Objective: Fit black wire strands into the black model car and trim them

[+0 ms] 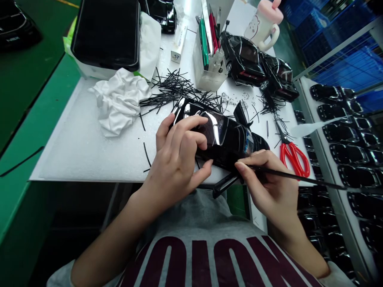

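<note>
A glossy black toy car [231, 137] lies on the white foam-topped table, its doors swung out on both sides. My left hand [182, 153] is curved over one end of it, fingers gripping the body and thumb at the near side. Between the thumb and forefinger of my right hand [266, 179] is a long thin black strip [302, 176]. One end of the strip meets the car near the open near-side door [226, 184]; the other trails off to the right. Whether that end touches the car is hidden by my fingertips.
Cut black strips [176, 87] lie in a pile behind the car. Red-handled scissors [295, 159] rest at the right. A pen holder [209, 73], two more black toy cars [243, 59], crumpled white cloth [119, 101] and a mug [263, 26] stand around. Racked cars [353, 155] line the right side.
</note>
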Demonstrator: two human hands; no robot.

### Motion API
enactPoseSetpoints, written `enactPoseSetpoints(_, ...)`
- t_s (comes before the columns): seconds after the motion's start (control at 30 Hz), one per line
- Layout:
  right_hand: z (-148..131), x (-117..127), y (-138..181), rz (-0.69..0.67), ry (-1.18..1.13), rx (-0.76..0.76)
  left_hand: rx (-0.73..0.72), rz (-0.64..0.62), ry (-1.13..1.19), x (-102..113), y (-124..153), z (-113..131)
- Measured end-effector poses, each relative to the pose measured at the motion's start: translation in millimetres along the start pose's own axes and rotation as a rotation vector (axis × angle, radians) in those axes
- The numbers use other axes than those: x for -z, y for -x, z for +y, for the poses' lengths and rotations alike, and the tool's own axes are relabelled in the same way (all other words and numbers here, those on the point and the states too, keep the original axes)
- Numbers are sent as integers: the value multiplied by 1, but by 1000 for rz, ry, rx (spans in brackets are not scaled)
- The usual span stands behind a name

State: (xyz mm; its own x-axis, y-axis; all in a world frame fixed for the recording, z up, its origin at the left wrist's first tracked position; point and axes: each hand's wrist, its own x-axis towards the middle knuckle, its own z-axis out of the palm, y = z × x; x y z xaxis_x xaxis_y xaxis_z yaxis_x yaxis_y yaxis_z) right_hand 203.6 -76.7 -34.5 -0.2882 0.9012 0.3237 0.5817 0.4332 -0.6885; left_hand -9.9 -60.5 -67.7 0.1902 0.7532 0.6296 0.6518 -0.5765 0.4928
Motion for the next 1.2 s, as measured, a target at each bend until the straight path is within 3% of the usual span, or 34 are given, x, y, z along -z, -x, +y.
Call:
enactPoseSetpoints(0.77,-10,-3,1,19,154,-19,18,-23,-30,1,1,2)
enactPoseSetpoints(1.0,-13,0,-5,-98,172,-64,14,-20,-34,0,0,2)
enactPoseSetpoints(1.2,-7,4,-2,46,15,-108,36,-16,-14,2,0,2)
